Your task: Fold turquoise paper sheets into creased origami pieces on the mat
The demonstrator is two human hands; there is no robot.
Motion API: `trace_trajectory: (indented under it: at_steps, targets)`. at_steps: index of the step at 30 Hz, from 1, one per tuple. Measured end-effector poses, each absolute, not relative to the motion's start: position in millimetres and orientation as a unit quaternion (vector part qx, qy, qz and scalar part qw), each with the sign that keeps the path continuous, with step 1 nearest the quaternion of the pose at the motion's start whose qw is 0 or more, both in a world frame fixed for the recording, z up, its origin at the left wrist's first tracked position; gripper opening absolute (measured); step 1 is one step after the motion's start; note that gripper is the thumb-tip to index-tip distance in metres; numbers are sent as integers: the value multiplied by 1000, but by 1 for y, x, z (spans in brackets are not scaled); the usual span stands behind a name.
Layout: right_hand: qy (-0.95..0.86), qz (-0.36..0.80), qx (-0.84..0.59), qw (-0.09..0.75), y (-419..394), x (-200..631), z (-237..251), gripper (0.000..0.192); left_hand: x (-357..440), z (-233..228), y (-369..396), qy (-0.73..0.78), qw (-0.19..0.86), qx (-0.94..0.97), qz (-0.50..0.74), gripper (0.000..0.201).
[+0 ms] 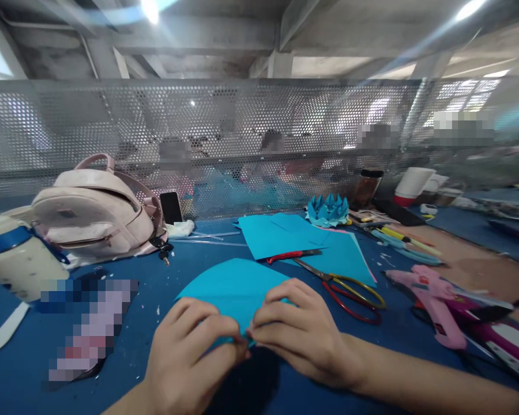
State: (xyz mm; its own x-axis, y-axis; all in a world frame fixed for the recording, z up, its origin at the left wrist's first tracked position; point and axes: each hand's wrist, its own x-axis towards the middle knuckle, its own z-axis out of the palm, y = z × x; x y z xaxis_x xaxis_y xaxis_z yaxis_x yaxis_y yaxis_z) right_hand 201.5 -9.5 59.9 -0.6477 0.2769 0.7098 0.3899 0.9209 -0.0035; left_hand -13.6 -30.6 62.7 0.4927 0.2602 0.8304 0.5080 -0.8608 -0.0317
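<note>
Left hand (190, 351) and right hand (300, 334) both pinching near point of folded blue paper (233, 288), fingertips meeting. Paper lying on blue table (199, 262), scissors (341, 285) resting just right.

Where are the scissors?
The scissors lie on the blue table, just right of the right hand, with their blades resting on the blue paper sheets and the pink glue gun farther right.

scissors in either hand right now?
No: the scissors lie on the blue table, while both the left hand and right hand pinch the folded blue paper.
</note>
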Motion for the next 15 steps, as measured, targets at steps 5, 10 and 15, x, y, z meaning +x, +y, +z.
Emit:
trace_trajectory:
  at_steps: [5,10,15]
  targets:
    - [-890,-71,-219,393,14,209,63,12,-33,80,-23,-263,95,-848,-450,15]
    - [-885,25,-255,388,37,215,63,14,-53,88,-11,-317,43,-832,-453,13]
    - [-877,64,-276,389,49,218,57,15,-65,88,-1,-377,-48,-787,-485,13]
